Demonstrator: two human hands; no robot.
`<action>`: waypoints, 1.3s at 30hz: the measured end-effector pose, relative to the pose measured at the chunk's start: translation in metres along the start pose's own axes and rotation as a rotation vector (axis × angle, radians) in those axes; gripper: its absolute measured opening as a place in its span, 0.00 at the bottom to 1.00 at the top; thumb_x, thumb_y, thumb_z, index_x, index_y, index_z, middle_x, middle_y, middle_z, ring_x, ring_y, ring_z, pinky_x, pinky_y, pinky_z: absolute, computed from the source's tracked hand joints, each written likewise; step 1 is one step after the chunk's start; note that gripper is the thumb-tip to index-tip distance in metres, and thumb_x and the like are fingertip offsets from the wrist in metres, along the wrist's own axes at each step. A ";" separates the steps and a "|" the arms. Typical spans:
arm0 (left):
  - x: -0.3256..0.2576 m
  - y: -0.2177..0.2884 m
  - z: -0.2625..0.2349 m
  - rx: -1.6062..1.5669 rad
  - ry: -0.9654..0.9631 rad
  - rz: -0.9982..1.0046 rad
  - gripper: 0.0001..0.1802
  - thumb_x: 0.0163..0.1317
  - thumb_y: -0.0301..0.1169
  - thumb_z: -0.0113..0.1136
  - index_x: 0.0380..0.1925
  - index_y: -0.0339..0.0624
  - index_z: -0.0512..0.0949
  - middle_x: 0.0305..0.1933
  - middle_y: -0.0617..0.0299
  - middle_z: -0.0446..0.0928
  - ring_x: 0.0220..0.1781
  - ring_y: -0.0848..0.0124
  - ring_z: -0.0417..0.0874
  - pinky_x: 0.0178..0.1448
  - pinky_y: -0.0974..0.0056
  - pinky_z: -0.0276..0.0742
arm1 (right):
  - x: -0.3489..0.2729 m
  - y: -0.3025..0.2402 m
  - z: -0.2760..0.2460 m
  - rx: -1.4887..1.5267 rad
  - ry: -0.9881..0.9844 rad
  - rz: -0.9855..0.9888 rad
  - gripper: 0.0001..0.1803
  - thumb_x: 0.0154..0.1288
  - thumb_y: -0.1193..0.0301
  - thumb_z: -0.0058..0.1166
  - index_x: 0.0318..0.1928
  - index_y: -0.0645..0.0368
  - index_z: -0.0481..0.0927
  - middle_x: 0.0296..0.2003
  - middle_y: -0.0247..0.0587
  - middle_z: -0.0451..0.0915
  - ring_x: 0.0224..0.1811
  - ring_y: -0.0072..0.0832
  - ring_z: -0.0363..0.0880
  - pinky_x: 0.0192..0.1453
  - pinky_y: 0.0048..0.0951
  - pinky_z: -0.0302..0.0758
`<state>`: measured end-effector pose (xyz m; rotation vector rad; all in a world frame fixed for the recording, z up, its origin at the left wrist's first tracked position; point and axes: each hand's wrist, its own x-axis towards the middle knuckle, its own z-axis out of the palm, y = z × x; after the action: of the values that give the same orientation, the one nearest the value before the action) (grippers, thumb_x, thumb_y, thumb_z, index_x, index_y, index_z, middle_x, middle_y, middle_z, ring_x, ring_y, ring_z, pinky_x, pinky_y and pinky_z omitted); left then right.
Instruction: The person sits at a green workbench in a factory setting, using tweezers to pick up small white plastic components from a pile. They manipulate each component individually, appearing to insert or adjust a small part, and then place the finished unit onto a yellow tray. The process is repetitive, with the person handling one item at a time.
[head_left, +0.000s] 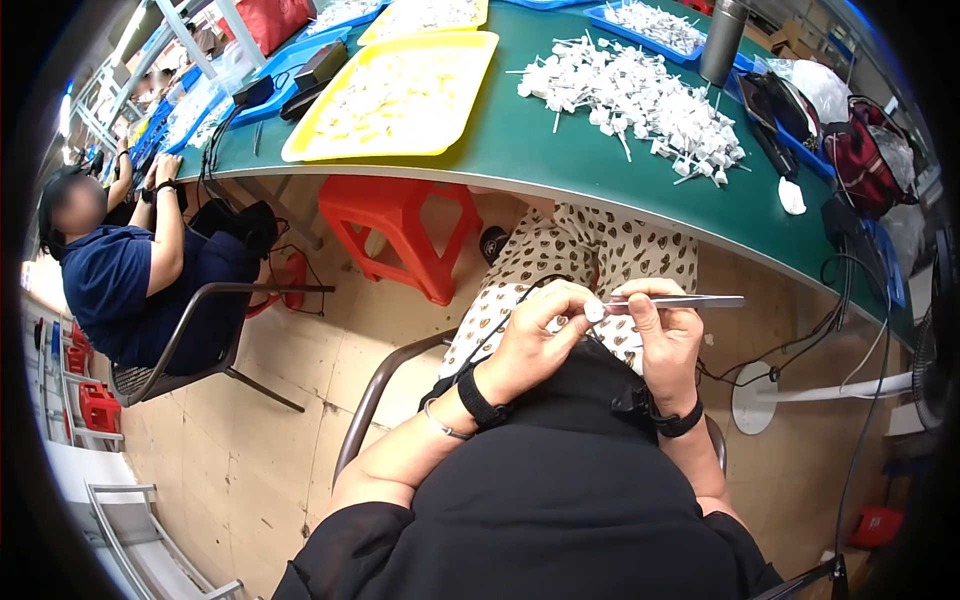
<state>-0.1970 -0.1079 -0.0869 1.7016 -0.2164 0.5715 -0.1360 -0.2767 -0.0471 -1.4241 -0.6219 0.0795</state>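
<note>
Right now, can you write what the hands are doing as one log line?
left hand: pinches small white part | right hand: holds metal tweezers at part | over lap, below green table

The small white part (594,311) pinched in the left hand (535,340) is too small to tell its shape. The yellow tray's (300,148) pieces blur together. The far blue trays (640,35) are cut off.

Green table (540,150), yellow tray (300,148), red stool (400,215)

Assembly workshop: green workbench (520,150), parts trays (400,95), seated workers.
</note>
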 end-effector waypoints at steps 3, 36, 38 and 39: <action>0.001 -0.002 0.000 0.034 0.008 0.046 0.05 0.66 0.22 0.67 0.42 0.37 0.83 0.44 0.61 0.84 0.45 0.69 0.84 0.48 0.66 0.80 | 0.000 0.003 0.000 -0.004 0.001 0.007 0.08 0.76 0.74 0.58 0.44 0.69 0.84 0.40 0.37 0.85 0.39 0.22 0.83 0.46 0.24 0.80; -0.002 -0.004 0.001 0.039 0.017 0.003 0.05 0.65 0.22 0.68 0.40 0.38 0.83 0.43 0.61 0.84 0.46 0.70 0.84 0.49 0.66 0.81 | 0.001 0.009 0.002 0.100 -0.035 0.072 0.11 0.77 0.69 0.58 0.47 0.67 0.82 0.40 0.39 0.85 0.39 0.24 0.85 0.48 0.26 0.82; -0.003 -0.004 0.001 0.044 0.002 -0.026 0.05 0.66 0.22 0.68 0.41 0.38 0.83 0.43 0.62 0.84 0.44 0.72 0.84 0.47 0.67 0.81 | 0.001 0.014 -0.001 0.224 -0.013 0.143 0.11 0.78 0.68 0.56 0.48 0.66 0.81 0.41 0.40 0.85 0.41 0.26 0.86 0.52 0.28 0.83; -0.003 -0.004 0.001 0.047 -0.006 -0.040 0.05 0.66 0.22 0.68 0.41 0.38 0.83 0.42 0.63 0.84 0.43 0.73 0.84 0.46 0.68 0.80 | 0.003 0.017 -0.003 0.254 -0.004 0.127 0.12 0.79 0.67 0.55 0.49 0.65 0.80 0.41 0.42 0.86 0.42 0.26 0.87 0.52 0.30 0.85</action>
<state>-0.1980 -0.1083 -0.0916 1.7489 -0.1737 0.5456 -0.1273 -0.2749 -0.0622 -1.2158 -0.5050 0.2532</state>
